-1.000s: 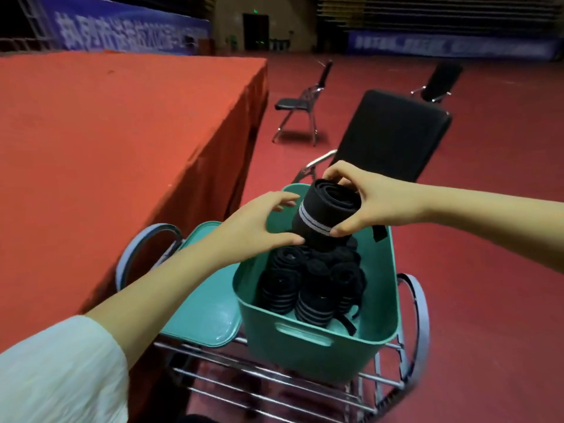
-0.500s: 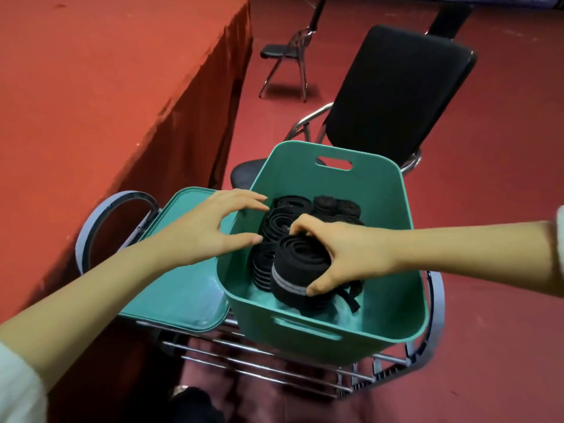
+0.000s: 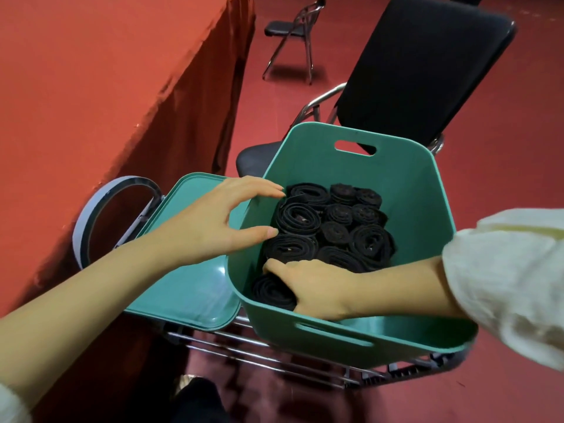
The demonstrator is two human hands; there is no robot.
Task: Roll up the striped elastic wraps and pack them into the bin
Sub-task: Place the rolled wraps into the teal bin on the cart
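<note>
A teal plastic bin [image 3: 409, 190] sits on a metal rack and holds several rolled black wraps [image 3: 335, 221] standing on end. My right hand [image 3: 317, 288] reaches into the bin's near left corner and grips a rolled wrap [image 3: 271, 291] there, fingers curled over its top. My left hand [image 3: 219, 218] hovers at the bin's left rim with fingers spread and slightly bent; its fingertips are close to the rolls at the left side and it holds nothing.
A teal lid [image 3: 186, 288] lies on the rack left of the bin. A red-draped table [image 3: 91, 87] stands at the left. A black folding chair [image 3: 424, 62] is right behind the bin, another chair [image 3: 290, 29] farther back. Red floor lies to the right.
My right hand carried the roll from above the bin down into its near left corner. My left hand stayed by the left rim. The view tilted downward.
</note>
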